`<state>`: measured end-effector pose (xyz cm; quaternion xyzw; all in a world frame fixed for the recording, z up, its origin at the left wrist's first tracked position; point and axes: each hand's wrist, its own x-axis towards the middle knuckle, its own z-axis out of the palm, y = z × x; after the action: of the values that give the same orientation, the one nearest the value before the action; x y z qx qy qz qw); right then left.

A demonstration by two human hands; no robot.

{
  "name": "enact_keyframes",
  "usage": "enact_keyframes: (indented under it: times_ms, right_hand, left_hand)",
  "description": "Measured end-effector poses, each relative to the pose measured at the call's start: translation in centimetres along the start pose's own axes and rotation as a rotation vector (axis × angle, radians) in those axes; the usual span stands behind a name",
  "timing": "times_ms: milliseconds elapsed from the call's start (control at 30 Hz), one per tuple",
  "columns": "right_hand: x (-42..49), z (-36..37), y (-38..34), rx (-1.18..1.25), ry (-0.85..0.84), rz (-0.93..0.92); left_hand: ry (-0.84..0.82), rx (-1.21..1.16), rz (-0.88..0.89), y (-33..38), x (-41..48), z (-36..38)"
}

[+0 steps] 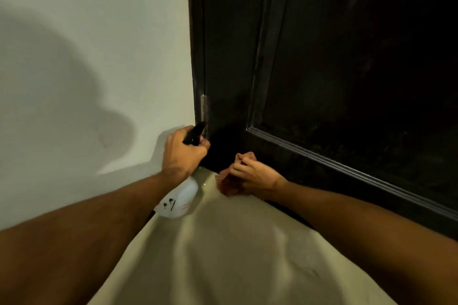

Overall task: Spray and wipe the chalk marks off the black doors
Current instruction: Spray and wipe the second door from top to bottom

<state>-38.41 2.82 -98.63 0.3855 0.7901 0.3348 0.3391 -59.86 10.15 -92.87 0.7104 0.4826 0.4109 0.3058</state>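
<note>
Your left hand curls tightly round the neck of the white plastic spray bottle with a black trigger head. Its nozzle points to 1 o'clock at the hinge edge of the black panelled door. At 3 o'clock from it, your right hand clutches a crumpled reddish cloth, near the door's bottom corner.

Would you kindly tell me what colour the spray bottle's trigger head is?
Black trigger head on a white bottle, seen in the head view.
</note>
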Motion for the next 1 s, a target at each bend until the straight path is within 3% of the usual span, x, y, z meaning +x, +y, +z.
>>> enact_keyframes:
  times_ms: [67, 233, 400, 467, 633, 833, 1000]
  right_hand:
    - [-0.4, -0.6, 1.9, -0.018, 0.018, 0.043]
    - [-0.1, -2.6, 4.5, -0.034, 0.109, 0.344]
    - [-2.3, -0.1, -0.4, -0.017, -0.056, 0.223]
    - [-2.6, -0.6, 1.4, -0.04, -0.007, 0.204]
    - [-2.6, -3.6, 5.7, -0.126, 0.197, 0.362]
    - [-8.1, 0.0, -0.3, 0.035, -0.013, 0.07]
    - [-11.4, -2.0, 5.3, -0.133, 0.159, 0.365]
  left_hand:
    - [-0.009, -0.004, 0.008, 0.0, -0.1, 0.2]
    - [-0.058, -0.028, -0.005, 1.0, -0.8, 0.7]
    - [-0.108, -0.032, -0.093, 1.2, -2.1, 1.1]
    - [-0.145, -0.054, -0.085, 1.2, -2.3, 1.5]
    - [-0.136, -0.083, -0.104, 1.6, -2.0, 2.2]
    - [-0.17, -0.047, -0.09, 2.2, -3.4, 2.4]
    - [-0.173, -0.036, -0.018, 3.0, -3.4, 2.6]
